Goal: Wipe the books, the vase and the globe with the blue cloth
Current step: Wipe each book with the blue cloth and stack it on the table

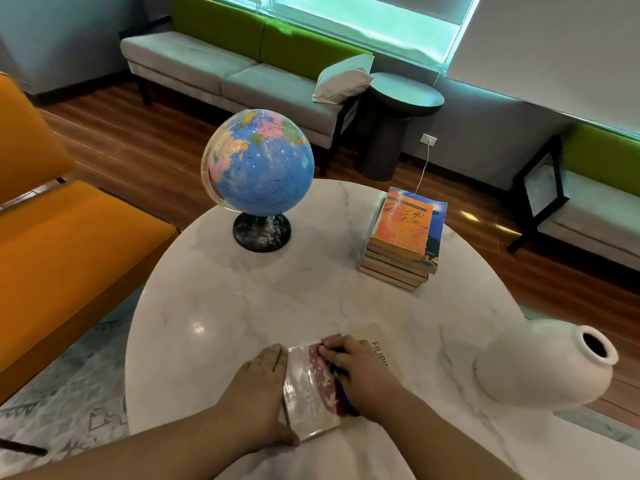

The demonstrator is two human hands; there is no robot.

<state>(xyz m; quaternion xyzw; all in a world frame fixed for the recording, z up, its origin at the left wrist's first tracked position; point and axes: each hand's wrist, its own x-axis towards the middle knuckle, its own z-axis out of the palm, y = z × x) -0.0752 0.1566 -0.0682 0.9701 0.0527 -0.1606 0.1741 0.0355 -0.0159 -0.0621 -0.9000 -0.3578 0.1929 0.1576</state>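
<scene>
The book (pixel 308 393), steadied at the near bench (pixel 242 306) edge by the flat, released left hand (pixel 263 386), may be pushed off if the blue cloth (pixel 341 393), grasped in the right hand (pixel 360 368), is pressed too hard.

globe (pixel 258 164) upright far left | book stack (pixel 403 244) far right | white vase (pixel 543 367) right | blue cloth (pixel 347 405) on front book (pixel 306 393)

Table (pixel 242 306) tally:
- globe (pixel 258 161) ×1, far-left edge
- vase (pixel 540 365) ×1, right edge
- stack (pixel 403 240) ×1, far-right edge, about six books, exact number unclear
- near edge: glossy book (pixel 306 393) ×1, beige book (pixel 372 336) ×1
- cloth (pixel 346 405) ×1
- hands ×2: left hand (pixel 259 382), right hand (pixel 360 368)
</scene>
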